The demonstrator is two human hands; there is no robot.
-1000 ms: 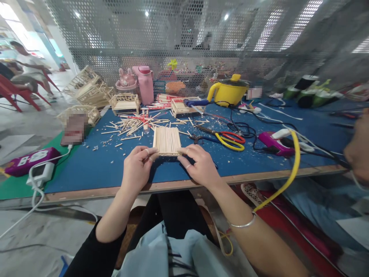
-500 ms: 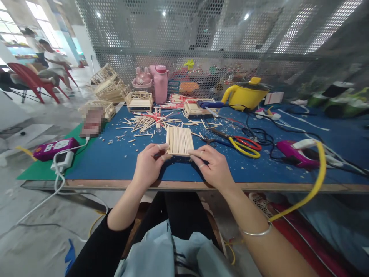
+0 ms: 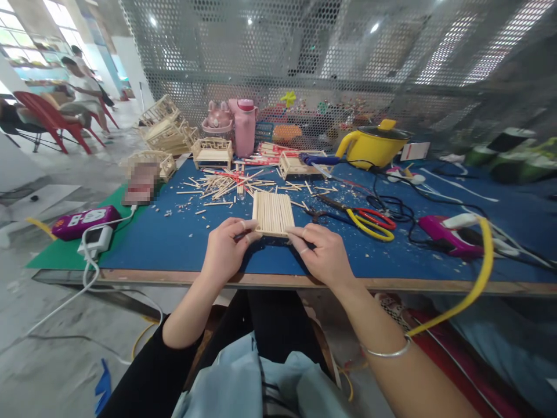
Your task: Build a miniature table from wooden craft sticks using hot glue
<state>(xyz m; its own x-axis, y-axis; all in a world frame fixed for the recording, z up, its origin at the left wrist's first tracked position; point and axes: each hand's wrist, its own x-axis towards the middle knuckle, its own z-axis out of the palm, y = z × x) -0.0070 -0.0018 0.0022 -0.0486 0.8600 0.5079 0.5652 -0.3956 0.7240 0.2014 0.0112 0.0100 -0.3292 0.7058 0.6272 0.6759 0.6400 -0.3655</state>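
Observation:
A small panel of pale wooden sticks (image 3: 274,213), laid side by side, is held over the front of the blue work mat (image 3: 161,247). My left hand (image 3: 228,242) pinches its near left corner between thumb and fingers. At the near right corner, my right hand (image 3: 319,247) grips it the same way. The panel tilts up slightly at its far side; its underside is hidden. Just beyond it lies a pile of loose sticks (image 3: 224,186), some with red and white paper.
Scissors (image 3: 369,223) with red and yellow handles and dark pliers (image 3: 316,215) lie to the right. A glue gun (image 3: 319,159) rests by a stick-built piece (image 3: 289,168). Behind are a pink bottle (image 3: 245,128) and a yellow pot (image 3: 376,148). A phone (image 3: 141,183) lies left.
My hands and the stick panel stay almost where they were; the view shifts slightly. In the background, a standing person has changed position.

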